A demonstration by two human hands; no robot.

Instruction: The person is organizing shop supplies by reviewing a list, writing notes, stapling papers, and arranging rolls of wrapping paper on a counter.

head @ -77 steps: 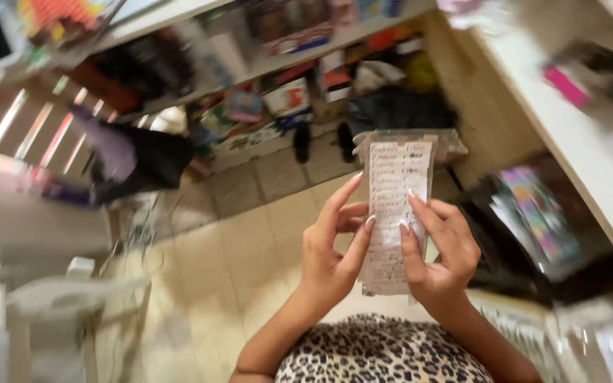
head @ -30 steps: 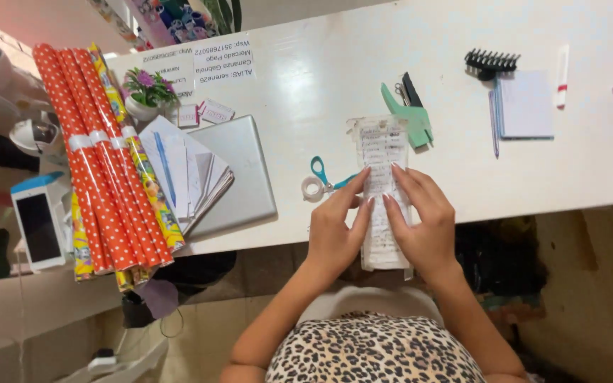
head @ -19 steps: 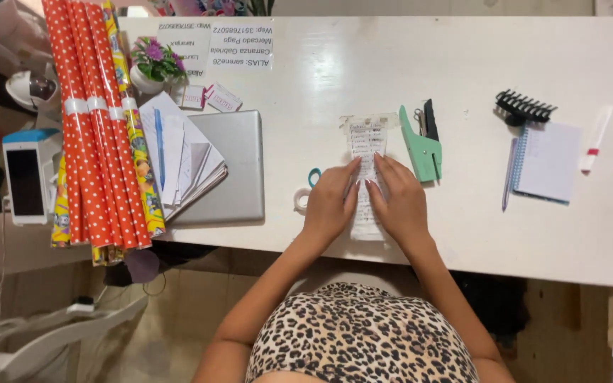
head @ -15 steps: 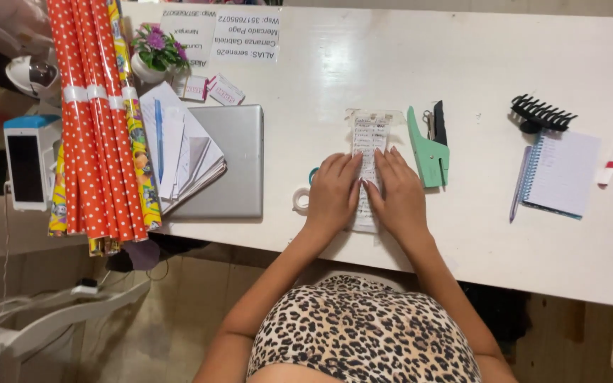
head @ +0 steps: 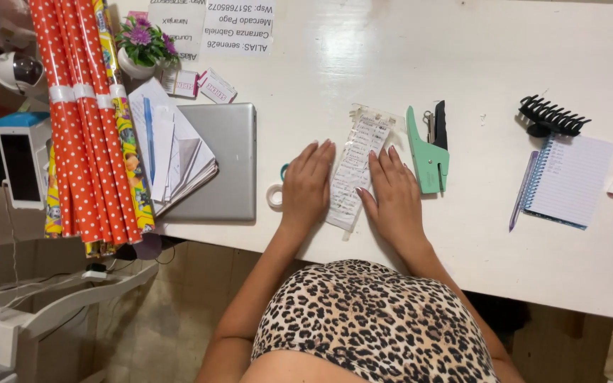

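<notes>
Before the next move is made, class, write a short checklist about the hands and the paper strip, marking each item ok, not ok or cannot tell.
1. Paper strip lies flat on the table: ok.
2. Left hand open, palm down beside the strip: ok.
3. Right hand open, at the strip's other edge: ok.
4. Green stapler lies apart from the hands: ok.
5. Strip fully on the table: not ok, its lower end reaches the edge.

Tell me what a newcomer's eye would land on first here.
Both hands, the left hand and the right hand, lie flat on the white table on either side of a long printed paper strip at the centre. At far left lie bright red dotted wrapping paper rolls. A green stapler lies just right of the strip.
</notes>
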